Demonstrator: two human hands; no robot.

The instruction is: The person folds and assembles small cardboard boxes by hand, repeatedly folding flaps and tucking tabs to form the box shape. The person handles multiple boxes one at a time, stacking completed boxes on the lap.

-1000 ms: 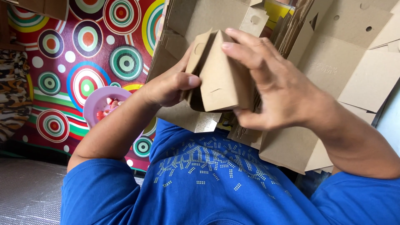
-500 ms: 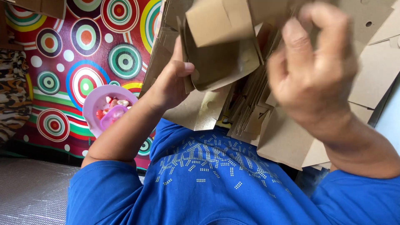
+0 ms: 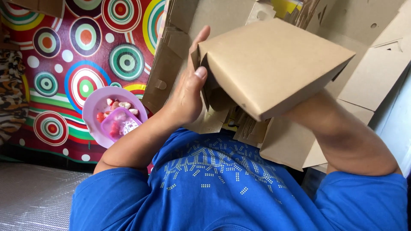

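Cardboard box (image 3: 274,64) in left hand (image 3: 188,92); right hand hidden behind.

One folded cardboard box (image 3: 274,64) is showing at the centre. One left hand (image 3: 188,92) is showing on its left edge; the right hand is lying hidden behind it. One lilac plate (image 3: 96,107) is sitting at the left, carrying one small pink container (image 3: 120,125). Several flat cardboard sheets (image 3: 368,81) are lying behind, too overlapped to count.
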